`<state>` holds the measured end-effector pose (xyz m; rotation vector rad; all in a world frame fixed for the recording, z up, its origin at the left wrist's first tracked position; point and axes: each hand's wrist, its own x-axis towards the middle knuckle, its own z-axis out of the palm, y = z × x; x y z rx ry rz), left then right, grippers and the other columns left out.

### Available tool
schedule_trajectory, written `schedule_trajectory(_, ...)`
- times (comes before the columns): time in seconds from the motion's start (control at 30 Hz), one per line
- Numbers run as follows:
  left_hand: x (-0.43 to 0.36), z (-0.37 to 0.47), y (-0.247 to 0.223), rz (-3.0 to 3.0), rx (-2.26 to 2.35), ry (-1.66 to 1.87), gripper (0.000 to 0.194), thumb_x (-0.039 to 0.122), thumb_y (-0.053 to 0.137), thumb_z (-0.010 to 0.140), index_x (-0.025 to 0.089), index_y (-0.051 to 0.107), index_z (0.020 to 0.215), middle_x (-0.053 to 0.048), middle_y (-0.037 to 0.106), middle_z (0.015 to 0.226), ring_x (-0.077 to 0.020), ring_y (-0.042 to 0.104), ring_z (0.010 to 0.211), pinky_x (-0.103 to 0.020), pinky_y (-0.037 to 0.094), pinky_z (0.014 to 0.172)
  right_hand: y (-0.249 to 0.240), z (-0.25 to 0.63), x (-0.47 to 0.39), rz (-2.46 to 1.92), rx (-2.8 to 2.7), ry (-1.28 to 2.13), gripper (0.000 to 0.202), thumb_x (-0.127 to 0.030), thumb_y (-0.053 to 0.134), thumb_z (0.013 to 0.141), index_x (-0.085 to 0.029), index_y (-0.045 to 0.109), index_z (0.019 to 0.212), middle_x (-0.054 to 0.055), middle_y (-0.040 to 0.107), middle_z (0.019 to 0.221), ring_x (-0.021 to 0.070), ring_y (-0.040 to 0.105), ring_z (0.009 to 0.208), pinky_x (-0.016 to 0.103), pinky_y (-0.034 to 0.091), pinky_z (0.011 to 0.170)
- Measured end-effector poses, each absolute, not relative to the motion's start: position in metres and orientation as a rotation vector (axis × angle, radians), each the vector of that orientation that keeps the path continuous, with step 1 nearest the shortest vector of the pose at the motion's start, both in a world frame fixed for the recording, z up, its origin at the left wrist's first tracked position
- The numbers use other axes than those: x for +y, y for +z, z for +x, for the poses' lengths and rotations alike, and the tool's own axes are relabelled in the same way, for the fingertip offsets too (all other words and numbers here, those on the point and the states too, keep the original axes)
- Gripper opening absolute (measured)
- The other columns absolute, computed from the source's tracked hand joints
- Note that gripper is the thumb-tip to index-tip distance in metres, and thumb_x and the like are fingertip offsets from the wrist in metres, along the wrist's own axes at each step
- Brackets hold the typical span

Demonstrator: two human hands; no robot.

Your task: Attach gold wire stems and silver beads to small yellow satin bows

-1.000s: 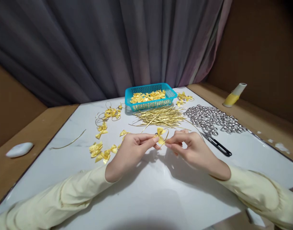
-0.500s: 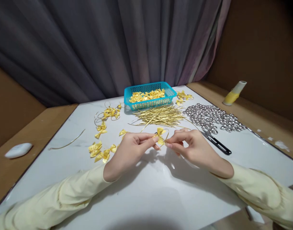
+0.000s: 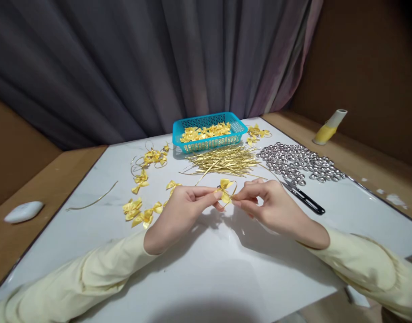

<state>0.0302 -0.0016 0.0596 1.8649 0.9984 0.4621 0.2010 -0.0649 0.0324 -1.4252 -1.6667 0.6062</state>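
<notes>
My left hand [image 3: 187, 206] pinches a yellow ribbon bow [image 3: 225, 185] between thumb and fingers, above the white table. A small dark piece shows beside the bow. From the bow a thin gold cord [image 3: 235, 188] curves in a loop to my right hand [image 3: 268, 204], whose thumb and forefinger are closed on it. More yellow bows [image 3: 143, 217] lie to the left of my left hand. Beyond both hands sits a pile of gold cords [image 3: 226, 161]. The black-handled scissors or snips [image 3: 305, 199] rest just right of my right hand.
A blue basket [image 3: 210, 144] of yellow bows stands at the back. Silver beads [image 3: 293, 161] are heaped at the right. Looped bows [image 3: 154, 157] lie at the left, near a single cord [image 3: 93, 202]. A white object [image 3: 24, 211] and a yellow-wrapped cone [image 3: 330, 128] flank the table.
The view has shifted very slightly. Both hands keep their hold, and the bow and cord loop look almost the same.
</notes>
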Motion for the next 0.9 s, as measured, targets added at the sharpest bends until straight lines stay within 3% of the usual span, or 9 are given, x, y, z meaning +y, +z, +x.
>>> schedule_trajectory(0.3, 0.0, 0.0299, 0.0599, 1.868, 1.019, 0.453, 0.034, 0.043, 0.051, 0.079, 0.017, 0.068, 0.066, -0.004, 0.068, 0.077, -0.0193, 0.057, 0.078, -0.029, 0.041, 0.073, 0.0325, 0.2002, -0.0643, -1.41, -1.655, 0.624, 0.02, -0.007, 0.056, 0.073, -0.017, 0.065, 0.058, -0.003, 0.06, 0.049, 0.0104, 0.051, 0.05, 0.024, 0.039, 0.056)
schedule_trajectory(0.63, -0.0035, 0.0303, 0.0549, 1.899, 1.014, 0.494, 0.03, 0.039, 0.052, 0.08, 0.017, 0.07, 0.071, -0.002, 0.069, 0.075, -0.0169, 0.058, 0.071, -0.024, 0.041, 0.059, 0.0345, 0.1991, -0.0646, -1.439, -1.659, 0.623, 0.02, -0.011, 0.055, 0.072, -0.017, 0.064, 0.055, -0.002, 0.058, 0.047, 0.0107, 0.05, 0.048, 0.024, 0.038, 0.052)
schedule_trajectory(0.9, -0.0022, 0.0307, 0.0581, 1.863, 0.999, 0.494, 0.033, 0.04, 0.051, 0.079, 0.017, 0.068, 0.063, -0.003, 0.069, 0.073, -0.0192, 0.058, 0.076, -0.028, 0.041, 0.069, 0.0314, 0.2015, -0.0635, -1.373, -1.654, 0.61, 0.018, -0.012, 0.056, 0.074, -0.018, 0.066, 0.06, -0.002, 0.06, 0.051, 0.0105, 0.05, 0.05, 0.024, 0.039, 0.056)
